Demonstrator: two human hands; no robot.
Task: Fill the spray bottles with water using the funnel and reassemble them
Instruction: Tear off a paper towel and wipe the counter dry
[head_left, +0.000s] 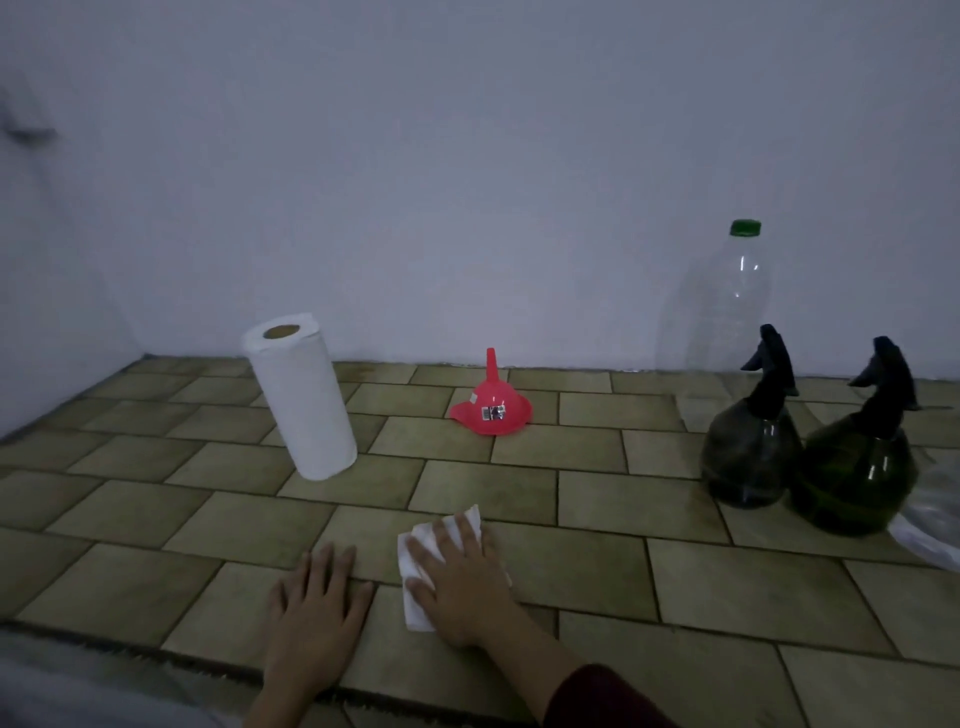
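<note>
Right hand flat, fingers spread, pressing a folded paper towel onto the tiled counter. Left hand flat beside it, fingers straight, holding nothing. Looks like wiping the surface: the last tidy-up, to judge by the rest.

Two dark green spray bottles upright and touching at the right, black trigger heads on both, so seemingly reassembled. Fill level hard to read through the dark plastic. Red funnel well apart at the middle back, resting mouth-down with spout up. Clear bottle with green cap behind the sprayers by the wall, apparently empty. Towel roll upright at the left. Crumpled clear plastic at the far right edge.

Next, probably: finish the wipe, lift the towel away. If any doubt over water level, worth checking the sprayers; that would mean unscrewing a head, setting the funnel spout-down in the neck, and keeping the round body steady.
</note>
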